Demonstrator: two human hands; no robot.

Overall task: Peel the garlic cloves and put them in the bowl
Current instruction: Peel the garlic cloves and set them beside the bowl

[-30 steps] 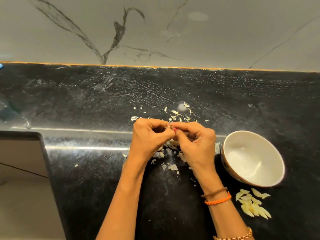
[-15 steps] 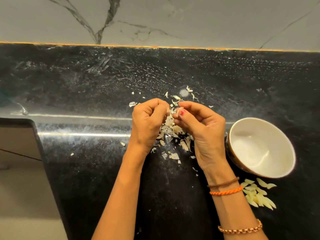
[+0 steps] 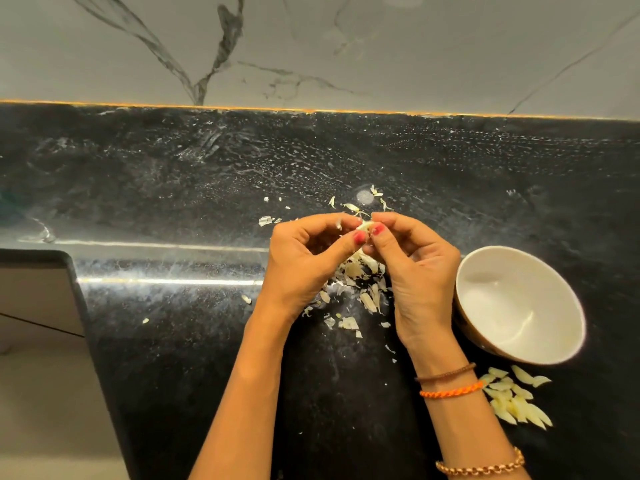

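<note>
Head view: left hand [image 3: 304, 261] and right hand [image 3: 415, 268] raised over black speckled stone surface [image 3: 173, 341], both grips pinching one small pale garlic clove [image 3: 365, 226] at fingertips. Step in hand: peeling. Papery skin scraps [image 3: 360, 289] heaped below. White round ceramic bowl [image 3: 519, 303] just right, apparently empty; peeled pale cloves [image 3: 516, 400] piled beside it. Next: strip remaining skin, transfer rightward into bowl.

We look steeply down from head height at a black counter [image 3: 173, 341], close in. A marbled wall [image 3: 415, 46] closes the far edge.
</note>
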